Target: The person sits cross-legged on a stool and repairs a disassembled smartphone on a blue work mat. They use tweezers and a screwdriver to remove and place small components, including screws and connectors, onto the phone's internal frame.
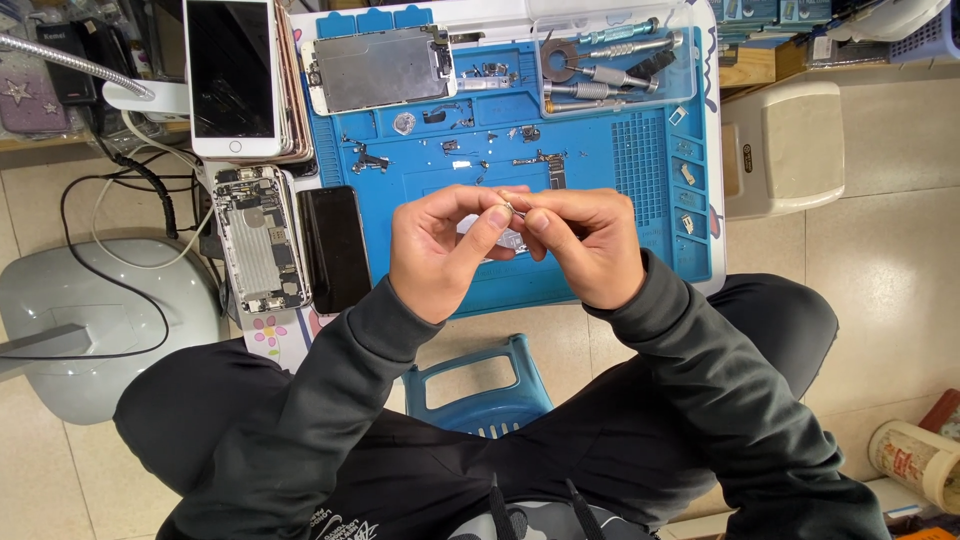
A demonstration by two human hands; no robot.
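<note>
Both hands meet at mid-frame above the blue work mat [600, 190]. The left hand [440, 250] and right hand [585, 245] are each closed to a narrow pinch on one small metal part [510, 209], held between the fingertips; its exact form is too small to tell. A pale flat piece [505, 240] lies on the mat directly beneath the hands.

Judgement: a part this small calls for light fingertip pressure, kept low over the mat so a slip lands among the loose screws and brackets [450, 145].

Outward: a bare screen backplate [380, 68] at upper centre, screwdrivers in a clear tray [610, 60] at upper right, an opened phone chassis [255, 240] and a dark phone [335, 248] at left.
</note>
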